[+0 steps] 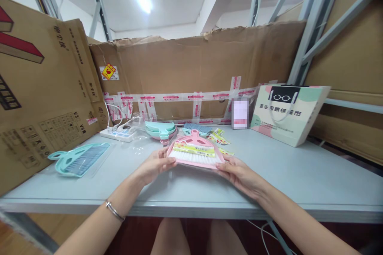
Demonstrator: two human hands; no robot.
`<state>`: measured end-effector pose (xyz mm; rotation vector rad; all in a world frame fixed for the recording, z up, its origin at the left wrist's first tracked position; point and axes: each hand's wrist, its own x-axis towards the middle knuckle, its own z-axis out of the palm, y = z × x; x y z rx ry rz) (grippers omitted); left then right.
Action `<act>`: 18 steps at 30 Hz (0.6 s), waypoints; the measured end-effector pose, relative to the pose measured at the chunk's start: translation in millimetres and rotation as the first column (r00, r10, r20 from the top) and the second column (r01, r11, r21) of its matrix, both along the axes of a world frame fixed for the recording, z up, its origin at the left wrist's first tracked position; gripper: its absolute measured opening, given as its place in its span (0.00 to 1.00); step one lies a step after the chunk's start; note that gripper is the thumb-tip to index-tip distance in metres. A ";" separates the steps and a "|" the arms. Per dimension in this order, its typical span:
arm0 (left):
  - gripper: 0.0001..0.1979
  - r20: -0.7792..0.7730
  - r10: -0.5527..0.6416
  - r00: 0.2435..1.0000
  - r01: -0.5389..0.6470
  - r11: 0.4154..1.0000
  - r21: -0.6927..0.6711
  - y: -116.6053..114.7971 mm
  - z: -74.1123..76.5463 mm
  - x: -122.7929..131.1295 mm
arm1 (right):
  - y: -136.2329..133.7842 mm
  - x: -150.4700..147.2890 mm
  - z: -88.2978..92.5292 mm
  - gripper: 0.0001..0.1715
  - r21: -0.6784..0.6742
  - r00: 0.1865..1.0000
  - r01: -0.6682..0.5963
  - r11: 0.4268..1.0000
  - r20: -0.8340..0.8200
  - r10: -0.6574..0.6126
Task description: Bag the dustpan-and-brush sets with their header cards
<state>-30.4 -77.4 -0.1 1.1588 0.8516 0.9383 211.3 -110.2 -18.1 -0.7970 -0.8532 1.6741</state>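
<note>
A pink dustpan (196, 139) with a white-bristled brush and a yellow-green label strip is held up over the front middle of the table, in what looks like clear plastic. My left hand (158, 164) grips its left edge, thumb on top. At its right edge my right hand (236, 171) is closed on it the same way. Behind it are stacked mint dustpans (160, 128), a blue-bristled brush (196, 129) and several yellow-green labels (218, 137). Another mint dustpan set (80, 159) lies at the left, apparently in clear plastic.
A white power strip (116, 134) with cords sits at the back left of the table (284, 179). Cardboard boxes (179, 63) stand behind and at the left. A paper bag (287, 115) and a small blurred card (240, 113) stand at the back right.
</note>
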 end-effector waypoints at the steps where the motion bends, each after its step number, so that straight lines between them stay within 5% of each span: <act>1: 0.15 -0.030 0.055 0.998 -0.055 0.998 0.003 0.8 -3.1 1.0 | 0.7 -2.9 -2.1 0.18 -0.013 0.998 0.054 0.998 0.009 -0.054; 5: 0.16 -0.210 0.236 0.949 -0.234 0.972 0.036 4.7 -10.2 8.4 | 6.4 -13.4 -8.5 0.05 -0.093 0.956 0.290 0.953 0.072 -0.284; 11: 0.28 -0.209 0.131 0.969 -0.109 0.988 0.111 2.1 7.0 -9.9 | 12.7 -8.8 -7.0 0.10 -0.118 0.913 0.403 0.908 0.113 -0.391; 15: 0.39 -0.258 0.001 0.966 0.104 0.914 0.393 0.9 9.0 -17.0 | 14.3 -8.1 -6.8 0.09 -0.099 0.916 0.395 0.913 0.114 -0.384; 18: 0.25 -0.292 0.152 0.944 0.033 0.839 0.544 7.4 5.1 -4.1 | 18.0 -11.9 -4.8 0.09 -0.076 0.928 0.363 0.929 0.116 -0.353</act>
